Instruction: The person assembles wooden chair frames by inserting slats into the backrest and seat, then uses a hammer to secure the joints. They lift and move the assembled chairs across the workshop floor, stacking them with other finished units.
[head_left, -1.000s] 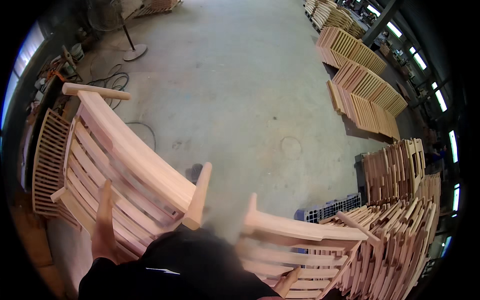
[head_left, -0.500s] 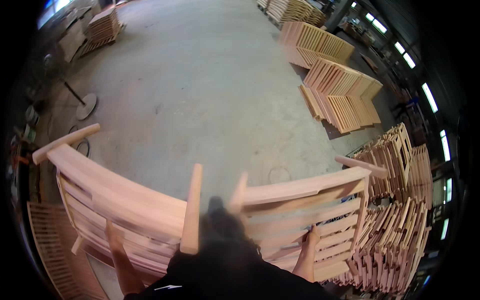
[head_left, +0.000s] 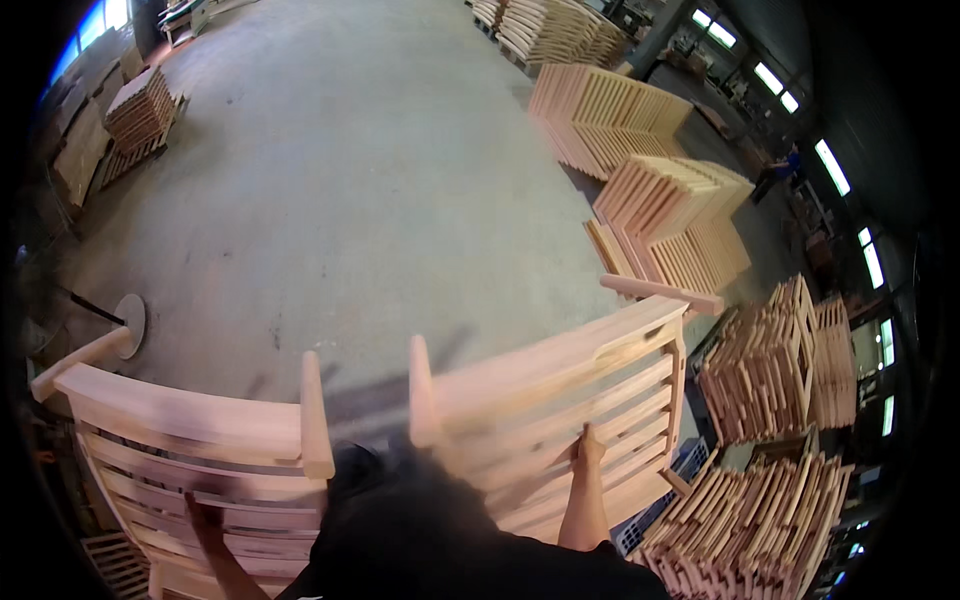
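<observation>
On my left is a slatted wooden frame (head_left: pixel 190 410) of pale pinkish wood, with a broad top rail and a round-ended post at each end. My left hand (head_left: pixel 205 522) is closed round one of its slats, in shadow. A similar slatted wooden frame (head_left: pixel 545 365) is on my right, tilted, its far end higher. My right hand (head_left: pixel 590 447) grips a slat near its middle, the fingers partly hidden behind the wood. Both frames are held at my sides, a gap between their inner posts. Their lower parts pass out of sight near my dark clothing.
Stacked angled slatted frames (head_left: pixel 680 210) stand at the right on the grey concrete floor (head_left: pixel 340 180). Nearer are piles of wooden parts (head_left: pixel 755 525) beside a blue plastic crate (head_left: pixel 640 520). A round stand base (head_left: pixel 131 322) and a pallet stack (head_left: pixel 140 112) are at the left. A person (head_left: pixel 778 172) stands far right.
The left frame sits lower and more level in view; the right frame has shifted left and tilts more. The surroundings have shifted too, and both hands keep hold.
</observation>
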